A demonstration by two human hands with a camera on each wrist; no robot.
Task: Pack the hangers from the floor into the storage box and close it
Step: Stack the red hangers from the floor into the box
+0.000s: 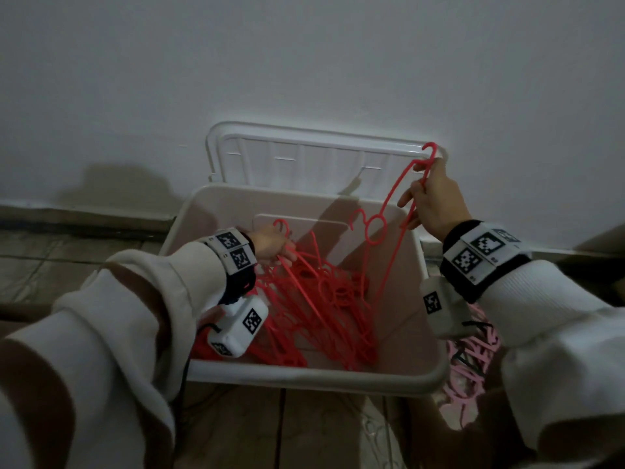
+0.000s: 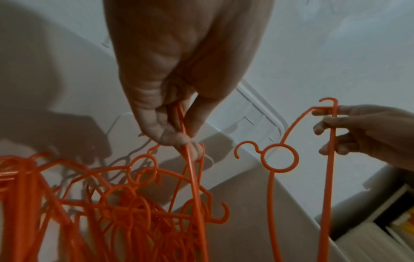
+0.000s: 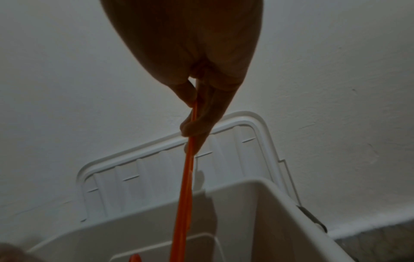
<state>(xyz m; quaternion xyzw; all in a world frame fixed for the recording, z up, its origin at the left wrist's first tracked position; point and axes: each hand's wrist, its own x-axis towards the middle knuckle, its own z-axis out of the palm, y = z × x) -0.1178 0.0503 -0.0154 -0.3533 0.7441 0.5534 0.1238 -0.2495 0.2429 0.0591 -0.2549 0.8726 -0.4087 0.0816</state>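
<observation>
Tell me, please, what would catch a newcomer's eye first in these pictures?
Most striking is the tangle of red hangers piled inside the open white storage box, where the left hand grips some of them. The right hand holds a single red hanger up above the box's right side. Behind, the lid leans against the wall, and pink hangers lie on the floor at right.

hangers (image 1: 314, 299) red — box (image 1: 304, 374) white | floor hangers (image 1: 473, 363) pink — wristbands (image 1: 480, 255) black-white checks

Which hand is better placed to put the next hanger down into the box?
Right. The right hand holds one red hanger alone above the open storage box; the left hand grips the tangled bundle inside.
</observation>
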